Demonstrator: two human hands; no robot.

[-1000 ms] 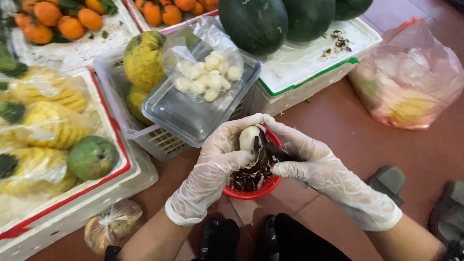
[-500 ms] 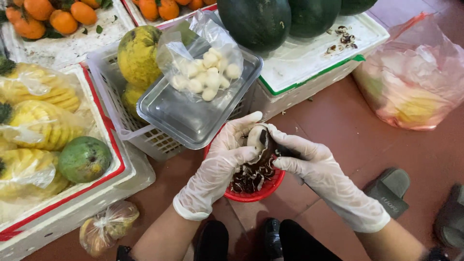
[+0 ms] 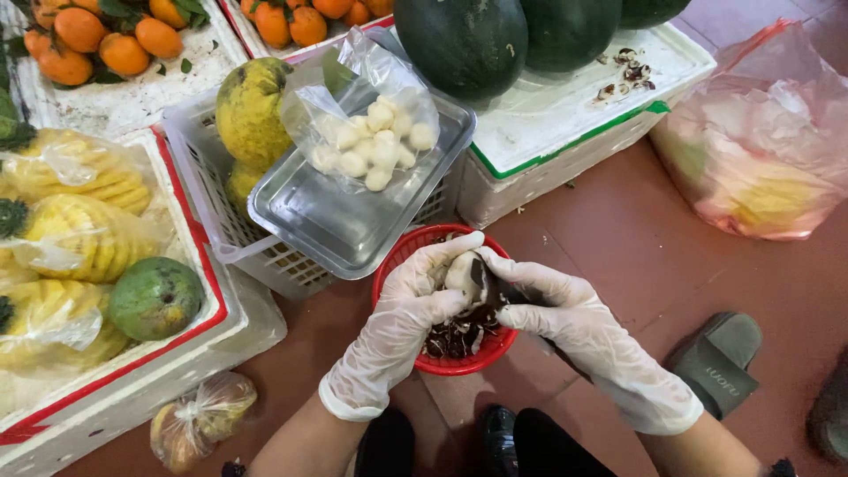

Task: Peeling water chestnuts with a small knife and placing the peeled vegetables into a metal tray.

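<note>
My left hand point(image 3: 402, 322), in a thin clear disposable glove, is curled shut around a small, round, half-peeled white water chestnut point(image 3: 459, 272) with dark brown skin, and holds it right above the round red plastic basket point(image 3: 394, 261) on the floor. My right hand point(image 3: 565, 322), gloved the same way, is closed on a short dark-bladed knife point(image 3: 491, 287); I cannot see its handle, only the blade lying against the chestnut's peeled face, with my thumb close beside it.

The edge works very near my left fingertips, and the wet flesh looks slippery under the glove, so a slip could send the blade through the thin plastic into a finger. If my grip loosens, the chestnut could drop into the dark peelings point(image 3: 455, 336) heaped inside the basket and get dirty.

Just behind the basket, a clear plastic tray point(image 3: 336, 221) rests on a white slatted crate point(image 3: 199, 168), and its front corner overhangs the basket's rim. It carries a clear bag of peeled white chestnuts point(image 3: 375, 141), and I judge that a lifted elbow or wrist could tip it.
</note>
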